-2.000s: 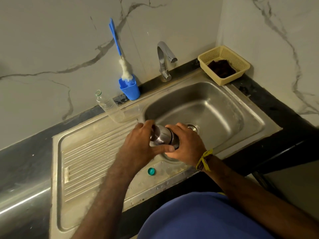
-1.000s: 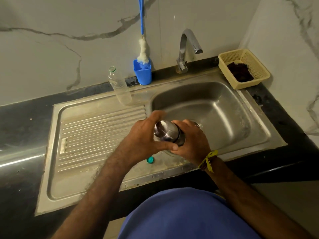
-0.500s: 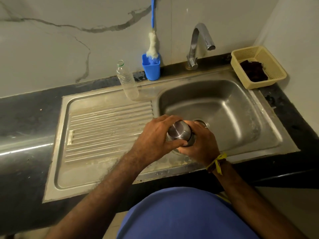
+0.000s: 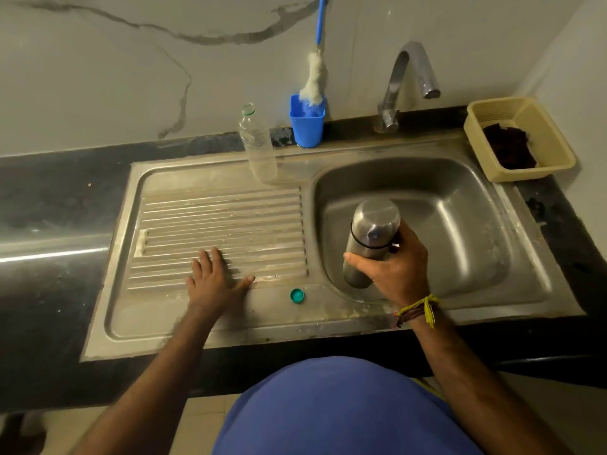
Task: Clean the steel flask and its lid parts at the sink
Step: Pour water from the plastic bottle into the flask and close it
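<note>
The steel flask (image 4: 370, 238) stands upright over the left side of the sink basin (image 4: 460, 218), its steel cap on top. My right hand (image 4: 395, 269) grips the flask's body from the right, thumb across its front. My left hand (image 4: 215, 279) lies flat with straight fingers on the ribbed drainboard (image 4: 223, 224), holding nothing. A small green bottle cap (image 4: 297, 295) lies on the drainboard's front rim between my hands.
A clear plastic bottle (image 4: 258, 144) without a cap stands at the drainboard's back. A blue cup (image 4: 307, 121) holds a blue-handled bottle brush (image 4: 316, 72). The tap (image 4: 405, 83) rises behind the basin. A yellow basket (image 4: 522, 136) with a dark scrubber sits at the right.
My left hand has let go of the flask and moved left onto the drainboard. My right hand alone now holds the flask, raised upright over the basin.
</note>
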